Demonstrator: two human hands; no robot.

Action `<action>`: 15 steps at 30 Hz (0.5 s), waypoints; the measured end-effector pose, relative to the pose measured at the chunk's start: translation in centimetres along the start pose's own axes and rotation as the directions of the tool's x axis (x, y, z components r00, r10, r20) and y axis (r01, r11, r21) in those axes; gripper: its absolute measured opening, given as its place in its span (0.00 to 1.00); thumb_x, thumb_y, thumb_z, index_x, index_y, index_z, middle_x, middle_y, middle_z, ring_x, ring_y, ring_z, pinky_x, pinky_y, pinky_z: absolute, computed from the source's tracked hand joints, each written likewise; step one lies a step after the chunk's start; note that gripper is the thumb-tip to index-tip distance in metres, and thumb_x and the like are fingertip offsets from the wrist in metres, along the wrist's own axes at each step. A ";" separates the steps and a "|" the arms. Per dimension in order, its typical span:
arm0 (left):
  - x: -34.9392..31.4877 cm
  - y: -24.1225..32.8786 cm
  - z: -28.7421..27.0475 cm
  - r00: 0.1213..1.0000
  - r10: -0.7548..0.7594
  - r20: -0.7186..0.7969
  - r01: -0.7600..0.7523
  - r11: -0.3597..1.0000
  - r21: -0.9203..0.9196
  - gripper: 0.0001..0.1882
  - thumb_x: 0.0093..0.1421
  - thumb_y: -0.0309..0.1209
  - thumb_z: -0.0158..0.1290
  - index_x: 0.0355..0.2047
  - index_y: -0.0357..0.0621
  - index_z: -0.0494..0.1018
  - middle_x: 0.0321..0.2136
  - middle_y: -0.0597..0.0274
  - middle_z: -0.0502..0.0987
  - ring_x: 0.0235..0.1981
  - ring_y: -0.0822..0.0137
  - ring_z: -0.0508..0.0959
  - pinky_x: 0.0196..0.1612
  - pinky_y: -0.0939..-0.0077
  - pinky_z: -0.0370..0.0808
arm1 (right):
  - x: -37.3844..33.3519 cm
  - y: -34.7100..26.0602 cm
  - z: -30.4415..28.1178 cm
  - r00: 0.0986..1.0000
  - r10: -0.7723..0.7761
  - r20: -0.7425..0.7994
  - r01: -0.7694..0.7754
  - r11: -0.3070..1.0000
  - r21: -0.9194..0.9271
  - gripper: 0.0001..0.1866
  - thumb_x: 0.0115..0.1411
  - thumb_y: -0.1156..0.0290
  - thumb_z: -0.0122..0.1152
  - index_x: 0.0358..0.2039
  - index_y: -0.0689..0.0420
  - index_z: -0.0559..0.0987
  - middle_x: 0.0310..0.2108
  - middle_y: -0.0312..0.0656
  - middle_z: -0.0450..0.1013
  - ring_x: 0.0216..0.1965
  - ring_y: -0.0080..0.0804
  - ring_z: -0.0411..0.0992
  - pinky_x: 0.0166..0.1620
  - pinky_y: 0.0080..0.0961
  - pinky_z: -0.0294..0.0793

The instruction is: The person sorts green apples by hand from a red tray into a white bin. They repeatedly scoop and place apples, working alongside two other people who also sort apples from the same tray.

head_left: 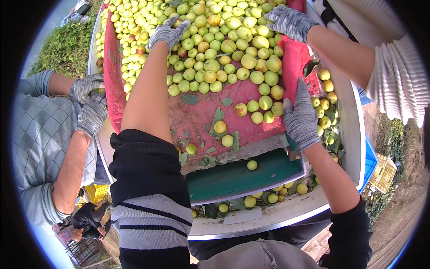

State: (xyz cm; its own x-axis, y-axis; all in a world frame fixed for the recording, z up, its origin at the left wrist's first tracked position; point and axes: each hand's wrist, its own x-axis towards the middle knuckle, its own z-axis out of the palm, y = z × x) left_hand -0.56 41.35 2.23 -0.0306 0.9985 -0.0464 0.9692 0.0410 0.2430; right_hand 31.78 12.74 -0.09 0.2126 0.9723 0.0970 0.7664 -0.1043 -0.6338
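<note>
My left hand (168,35), in a grey knitted glove, lies on the heap of round yellow-green fruits (210,65) with its fingers spread. Some fruits have reddish patches. My right hand (301,119), gloved alike, rests at the near end of the red cloth edge (293,62) on the right of the sorting table. Its fingers stretch forward and its thumb stands apart; the palm side is hidden. Between my arms, a red cloth bed (197,119) carries scattered fruits and loose leaves (217,119). One fruit (252,165) lies on the green chute (237,179) below it.
At right, a co-worker's gloved hand (292,22) touches the heap. Another co-worker's gloved hands (92,114) are at the left edge. A pale trough (286,210) with fruits and leaves curves around the near and right sides. A yellow crate (383,173) stands beyond it.
</note>
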 end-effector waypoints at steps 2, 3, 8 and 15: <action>-0.2 1.6 0.5 0.997 0.068 -0.047 -0.059 0.983 0.176 0.42 0.53 0.73 0.42 0.64 0.71 0.62 0.63 0.53 0.62 0.60 0.51 0.68 0.59 0.52 0.68 | 0.1 0.0 0.0 0.999 -0.044 -0.021 0.045 0.999 0.014 0.34 0.57 0.74 0.56 0.63 0.68 0.57 0.55 0.63 0.66 0.54 0.55 0.70 0.57 0.38 0.69; -0.7 1.9 0.6 0.993 0.111 -0.049 -0.104 0.985 0.138 0.41 0.53 0.72 0.44 0.63 0.72 0.62 0.63 0.52 0.62 0.60 0.51 0.68 0.59 0.52 0.68 | 0.1 0.1 0.0 0.999 -0.039 -0.022 0.039 0.999 0.018 0.34 0.57 0.74 0.56 0.63 0.68 0.57 0.55 0.63 0.66 0.54 0.55 0.70 0.57 0.38 0.69; -7.3 2.7 2.2 0.881 0.472 -0.029 -0.468 0.880 0.084 0.34 0.53 0.63 0.54 0.58 0.67 0.70 0.62 0.50 0.62 0.59 0.49 0.69 0.60 0.55 0.68 | 0.0 -0.1 -0.1 1.000 -0.007 0.006 0.007 1.000 -0.007 0.33 0.59 0.71 0.54 0.64 0.66 0.57 0.55 0.63 0.66 0.54 0.55 0.69 0.57 0.40 0.69; -21.2 5.0 1.4 0.803 0.586 0.111 -0.591 0.807 0.009 0.27 0.56 0.53 0.57 0.56 0.67 0.72 0.56 0.49 0.68 0.60 0.47 0.66 0.63 0.56 0.64 | -0.2 -0.4 -0.1 1.000 -0.020 -0.010 0.019 0.999 -0.051 0.33 0.60 0.69 0.53 0.63 0.67 0.57 0.57 0.63 0.64 0.56 0.56 0.68 0.58 0.40 0.68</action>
State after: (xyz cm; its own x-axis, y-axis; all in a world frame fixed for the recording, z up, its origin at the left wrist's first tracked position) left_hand 5.25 20.37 3.05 0.5706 0.8212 -0.0026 0.8024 -0.5569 0.2147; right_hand 31.52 12.61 0.18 0.2032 0.9721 0.1169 0.8001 -0.0961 -0.5921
